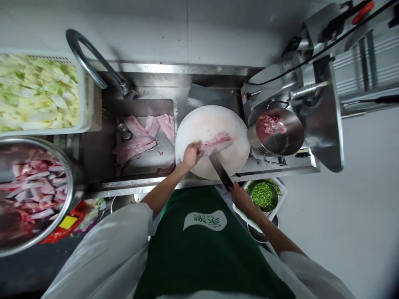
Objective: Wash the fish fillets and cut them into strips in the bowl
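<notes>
A strip of raw pink meat (218,142) lies on a round white cutting board (202,122). My left hand (191,154) is closed, its fingers pressed on the strip's left end. My right hand (239,195) grips the handle of a cleaver (220,168), whose blade reaches up to the meat beside my left fingers. I wear a green apron over white sleeves.
Several more meat strips (140,139) lie in the steel sink (99,149) under a curved tap (90,62). A steel bowl of cut meat (274,133) stands right of the board; a big bowl of meat (31,187) and a crate of chopped cabbage (37,91) at left. Chopped greens (262,195) sit by my right hand.
</notes>
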### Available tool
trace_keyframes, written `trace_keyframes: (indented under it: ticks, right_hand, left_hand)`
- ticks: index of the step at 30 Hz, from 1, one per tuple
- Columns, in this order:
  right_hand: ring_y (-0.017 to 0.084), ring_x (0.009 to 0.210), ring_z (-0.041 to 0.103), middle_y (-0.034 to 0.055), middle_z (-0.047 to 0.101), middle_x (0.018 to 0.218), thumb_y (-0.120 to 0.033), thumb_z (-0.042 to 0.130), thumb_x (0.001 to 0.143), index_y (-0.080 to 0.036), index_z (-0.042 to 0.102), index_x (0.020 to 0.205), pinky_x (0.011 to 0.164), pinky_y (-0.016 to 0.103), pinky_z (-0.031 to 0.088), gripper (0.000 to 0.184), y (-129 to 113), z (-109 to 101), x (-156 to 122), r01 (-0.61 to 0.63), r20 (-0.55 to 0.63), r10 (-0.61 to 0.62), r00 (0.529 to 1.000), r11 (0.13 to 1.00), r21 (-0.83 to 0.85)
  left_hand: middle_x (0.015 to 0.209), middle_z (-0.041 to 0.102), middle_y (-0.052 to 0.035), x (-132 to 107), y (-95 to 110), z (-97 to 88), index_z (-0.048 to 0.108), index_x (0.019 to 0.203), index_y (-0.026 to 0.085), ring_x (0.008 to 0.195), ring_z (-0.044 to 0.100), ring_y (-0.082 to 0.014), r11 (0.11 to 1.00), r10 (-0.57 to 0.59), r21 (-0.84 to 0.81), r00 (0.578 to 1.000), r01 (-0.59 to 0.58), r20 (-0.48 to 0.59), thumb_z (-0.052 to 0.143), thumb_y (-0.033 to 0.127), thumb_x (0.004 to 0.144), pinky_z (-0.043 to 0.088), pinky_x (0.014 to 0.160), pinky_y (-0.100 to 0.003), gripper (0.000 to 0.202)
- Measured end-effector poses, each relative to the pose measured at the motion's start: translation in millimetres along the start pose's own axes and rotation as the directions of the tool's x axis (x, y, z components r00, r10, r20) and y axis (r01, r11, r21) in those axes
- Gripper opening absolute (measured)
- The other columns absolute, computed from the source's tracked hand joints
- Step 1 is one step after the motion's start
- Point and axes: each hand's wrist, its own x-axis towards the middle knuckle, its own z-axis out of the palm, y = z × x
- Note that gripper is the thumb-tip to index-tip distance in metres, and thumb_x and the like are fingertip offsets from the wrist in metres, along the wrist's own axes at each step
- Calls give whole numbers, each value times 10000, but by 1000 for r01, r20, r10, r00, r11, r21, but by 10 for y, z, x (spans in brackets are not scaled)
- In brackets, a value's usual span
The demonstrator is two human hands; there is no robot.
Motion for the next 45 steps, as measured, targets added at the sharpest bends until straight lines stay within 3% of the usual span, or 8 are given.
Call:
trace_keyframes:
  ticks: [8,15,18,23,27,36,39,45]
  right_hand:
    - [348,1072,764,215,773,1069,-213,454,1149,-134,616,1272,819,353,469,218,-31,-68,246,91,-79,-87,993,994,54]
    - [304,1048,754,182,778,1065,-237,416,1163,-120,594,1274,787,318,414,240,-47,-85,462,137,-80,-134,988,990,32]
    - [309,1070,757,191,780,1081,-242,407,1168,-118,588,1272,791,313,414,243,-58,-166,454,146,-86,-146,985,989,-14]
    - [322,1058,777,192,783,1077,-236,355,1172,-117,568,1307,790,318,448,280,-359,-305,389,171,-70,-178,982,981,-94]
    - [323,1138,770,201,780,1150,-223,385,1162,-123,557,1377,873,326,492,292,-716,-325,379,203,-69,-210,975,974,-101]
    - [276,1242,719,214,738,1331,-180,382,1156,-95,542,1432,961,305,514,330,-1460,-629,1002,297,-172,-296,940,955,-23]
    - [280,1210,723,206,753,1288,-214,375,1164,-112,552,1388,941,309,511,303,-1207,-477,914,270,-132,-271,953,962,-30]
    - [309,1002,774,189,778,1020,-218,401,1161,-119,577,1268,783,321,451,229,-209,-33,71,60,49,-54,997,991,-123]
  left_hand:
    - [681,639,-9,139,169,-305,772,842,228,747,658,-230,981,-103,-130,953,145,286,852,340,821,546,759,-343,139]
    - [782,675,-10,-60,261,-479,658,944,204,619,621,-160,655,-386,-638,905,404,177,819,730,800,556,586,-310,568]
    - [698,628,5,-108,105,-497,652,895,213,589,593,-163,791,-448,-428,890,437,81,840,600,828,533,590,-309,435]
    - [885,692,-71,-258,-137,-534,678,914,216,817,655,-218,985,-165,-8,943,170,-291,643,311,997,565,805,-365,131]
    - [1095,713,-119,-311,-100,-320,717,979,214,1072,642,-277,985,141,114,981,-126,-135,581,226,1035,556,993,-453,148]
    - [1215,685,-135,-285,-197,-141,756,1070,207,1162,580,-300,985,137,105,990,-139,28,570,207,1047,511,1016,-478,187]
    - [1209,680,-138,-283,-218,-117,762,1088,208,1163,581,-307,988,119,96,993,-121,20,573,219,1055,497,1019,-483,192]
    - [1174,670,-119,-315,-223,-152,746,1016,221,1142,601,-292,993,114,30,992,-113,-52,600,235,1045,520,1027,-489,150]
